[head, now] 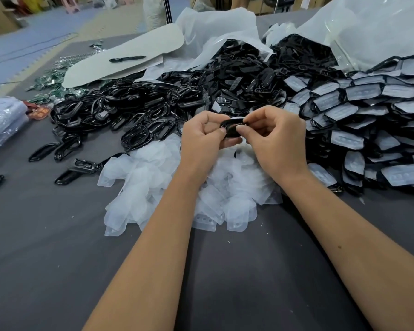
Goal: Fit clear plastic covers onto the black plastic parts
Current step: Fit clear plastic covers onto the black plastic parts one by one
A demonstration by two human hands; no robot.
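My left hand (203, 137) and my right hand (275, 137) both pinch one black plastic part (231, 127) above the table's middle. A clear cover (236, 119) shows as a pale strip along the part's top edge, under my right fingertips. Below my hands lies a heap of loose clear covers (167, 182). A pile of bare black parts (134, 108) spreads to the left and behind. On the right lies a pile of black parts with covers fitted (359, 115).
The dark grey table (58, 247) carries stray black parts (65, 149) at the left. A black pen (127, 59) lies on grey card at the back. White plastic bags (225, 27) stand behind the piles. A clear bag of packets (3, 120) sits at the left edge.
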